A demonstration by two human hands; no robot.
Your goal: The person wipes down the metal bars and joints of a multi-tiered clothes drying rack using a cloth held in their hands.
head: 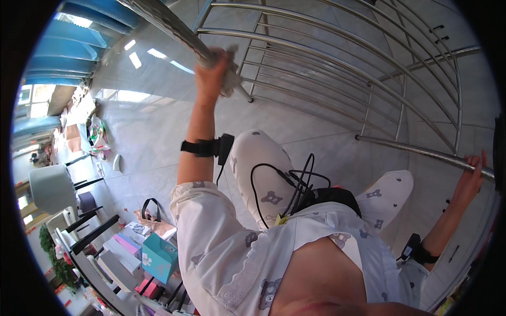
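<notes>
A stainless steel rack (316, 59) of long rails and crossbars lies before me on the floor. My left hand (212, 77) presses a grey cloth (232, 75) around one of its thick metal poles (174, 25), near the rack's left end. Part of the cloth sticks out beyond my fingers. At the far right my right hand (472, 173) grips another thick pole (427, 150) of the rack, close to the picture's rim. One finger there points away from the pole.
Grey floor tiles (146, 130) surround the rack. To the left stand a white chair (53, 189), a turquoise box (159, 258), a bag with black handles (154, 221) and other boxes. Blue curtains (63, 51) hang behind. A black cable (255, 185) loops over my lap.
</notes>
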